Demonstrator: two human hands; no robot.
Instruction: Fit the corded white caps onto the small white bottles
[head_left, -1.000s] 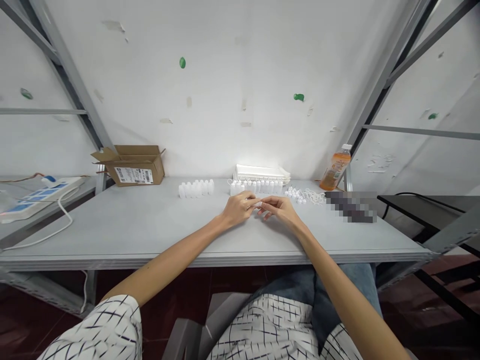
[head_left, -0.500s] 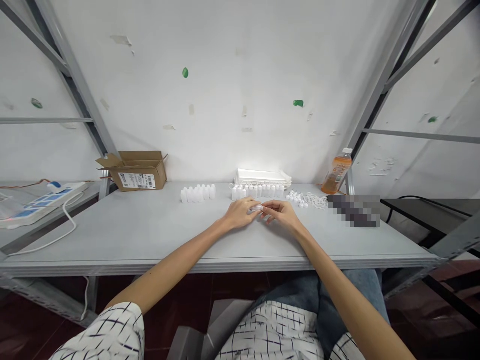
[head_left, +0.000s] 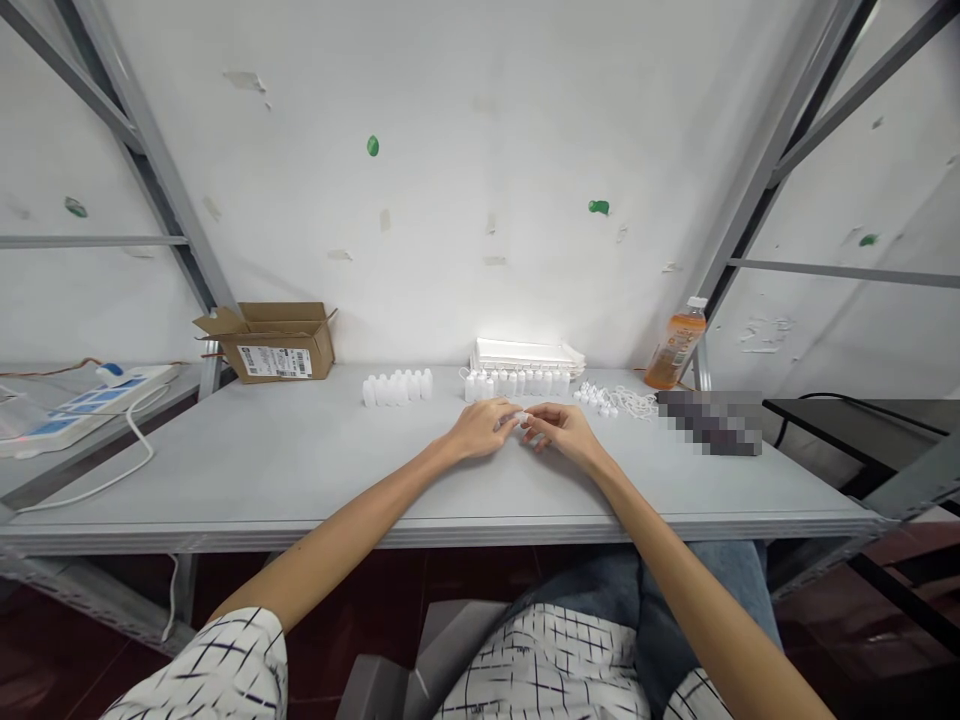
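My left hand (head_left: 481, 428) is closed round a small white plastic bottle (head_left: 519, 416), which lies on its side and is mostly covered by the fingers. My right hand (head_left: 561, 428) pinches the bottle's right end, where the cap end seems to be; whether a cap is on it I cannot tell. Just behind both hands stands a row of capped small white bottles (head_left: 517, 384). Small white caps (head_left: 596, 398) lie loose in a pile to the right of that row. On the left, another group of small white bottles (head_left: 397, 387) stands upright.
A stack of white trays (head_left: 525, 354) rests against the wall. White cord (head_left: 634, 402) lies in a heap beside the caps, near an orange drink bottle (head_left: 676, 345) and a blurred-out dark object (head_left: 709, 422). An open cardboard box (head_left: 277, 345) and a power strip (head_left: 82, 410) are at left.
Both hands stay in nearly the same place. The fingers have shifted slightly round the small bottle, and less of it shows between them now.
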